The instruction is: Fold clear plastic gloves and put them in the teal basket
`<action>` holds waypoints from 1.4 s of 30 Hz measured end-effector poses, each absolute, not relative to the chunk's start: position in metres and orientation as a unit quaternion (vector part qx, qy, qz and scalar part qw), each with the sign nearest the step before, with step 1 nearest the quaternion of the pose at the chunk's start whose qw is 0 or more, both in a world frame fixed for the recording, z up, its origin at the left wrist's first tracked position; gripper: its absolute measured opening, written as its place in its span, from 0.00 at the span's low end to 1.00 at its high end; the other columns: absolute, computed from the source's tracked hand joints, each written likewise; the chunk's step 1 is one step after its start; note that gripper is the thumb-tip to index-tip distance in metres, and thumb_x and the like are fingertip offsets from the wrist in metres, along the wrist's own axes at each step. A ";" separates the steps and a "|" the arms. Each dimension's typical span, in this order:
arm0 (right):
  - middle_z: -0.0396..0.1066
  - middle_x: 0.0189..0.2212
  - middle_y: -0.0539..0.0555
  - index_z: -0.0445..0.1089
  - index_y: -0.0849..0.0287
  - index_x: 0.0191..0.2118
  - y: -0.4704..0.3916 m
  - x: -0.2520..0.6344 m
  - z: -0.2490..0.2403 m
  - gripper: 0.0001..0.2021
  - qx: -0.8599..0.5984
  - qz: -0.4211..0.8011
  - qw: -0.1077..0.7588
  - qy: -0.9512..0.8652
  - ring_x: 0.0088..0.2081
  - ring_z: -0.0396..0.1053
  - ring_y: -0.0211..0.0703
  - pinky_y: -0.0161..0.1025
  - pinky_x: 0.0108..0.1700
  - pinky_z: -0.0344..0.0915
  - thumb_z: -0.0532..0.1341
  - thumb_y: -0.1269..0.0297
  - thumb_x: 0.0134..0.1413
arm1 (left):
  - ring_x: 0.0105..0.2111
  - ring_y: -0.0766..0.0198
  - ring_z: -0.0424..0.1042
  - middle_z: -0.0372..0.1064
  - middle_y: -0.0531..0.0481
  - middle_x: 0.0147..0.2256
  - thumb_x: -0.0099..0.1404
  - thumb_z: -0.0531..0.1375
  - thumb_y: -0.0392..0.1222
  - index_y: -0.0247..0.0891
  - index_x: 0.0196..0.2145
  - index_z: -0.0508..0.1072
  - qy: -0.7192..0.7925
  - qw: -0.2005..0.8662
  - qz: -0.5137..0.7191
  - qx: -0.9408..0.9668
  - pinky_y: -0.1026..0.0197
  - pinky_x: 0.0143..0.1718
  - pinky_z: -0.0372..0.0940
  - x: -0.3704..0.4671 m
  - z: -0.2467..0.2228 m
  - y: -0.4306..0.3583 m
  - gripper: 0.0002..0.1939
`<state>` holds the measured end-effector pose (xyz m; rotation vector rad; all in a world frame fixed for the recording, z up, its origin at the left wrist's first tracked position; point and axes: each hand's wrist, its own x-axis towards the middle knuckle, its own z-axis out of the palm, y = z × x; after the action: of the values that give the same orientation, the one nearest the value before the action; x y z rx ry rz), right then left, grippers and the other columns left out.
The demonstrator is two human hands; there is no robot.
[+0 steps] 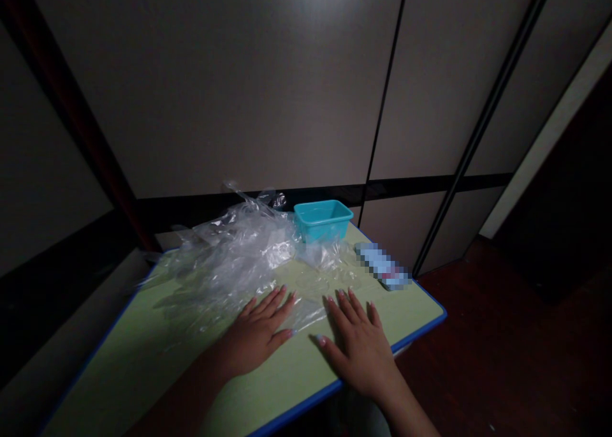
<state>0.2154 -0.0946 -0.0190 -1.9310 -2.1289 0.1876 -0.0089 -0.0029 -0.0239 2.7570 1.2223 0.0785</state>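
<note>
The pale green table [287,392] with its blue edge filled the lower middle of the frame before wood-toned panels [268,92], dark red floor [502,348] showing at lower right; on it a heap of clear plastic [239,245] lay left of center, a turquoise bin [325,221] stood behind its right end, and a blurred-out item [382,266] lay farther right. The left hand [258,332] and right hand [361,344] lay palm down, fingers spread and gripping nothing, the left's fingertips at the plastic's near edge, the right's just beside it.
</note>
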 end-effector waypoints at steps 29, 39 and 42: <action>0.30 0.66 0.58 0.37 0.51 0.66 -0.036 0.206 0.017 0.39 -0.454 0.110 0.049 -0.883 0.65 0.29 0.52 0.61 0.60 0.23 0.47 0.37 0.54 | 0.63 0.55 0.43 0.45 0.50 0.64 0.69 0.33 0.54 0.50 0.64 0.44 0.400 0.101 0.260 0.873 0.37 0.60 0.27 -0.012 -0.003 -0.008 0.27; 0.38 0.65 0.61 0.32 0.58 0.66 -0.014 0.191 -0.001 0.44 -0.369 0.100 0.068 -0.922 0.65 0.35 0.52 0.58 0.60 0.20 0.49 0.36 0.52 | 0.62 0.54 0.47 0.50 0.42 0.62 0.65 0.28 0.63 0.33 0.61 0.54 0.384 0.244 0.531 0.715 0.50 0.63 0.39 -0.022 -0.003 0.008 0.41; 0.37 0.65 0.60 0.32 0.59 0.66 -0.016 0.192 -0.006 0.42 -0.390 0.085 0.069 -0.914 0.65 0.35 0.51 0.58 0.60 0.20 0.45 0.37 0.55 | 0.62 0.55 0.48 0.51 0.43 0.62 0.66 0.28 0.62 0.36 0.61 0.56 0.405 0.208 0.497 0.739 0.49 0.62 0.39 -0.020 -0.008 0.010 0.39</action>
<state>0.1919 -0.0164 -0.0057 -1.1753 -2.7515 0.2562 -0.0204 0.0096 -0.0077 2.0566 1.1284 1.3835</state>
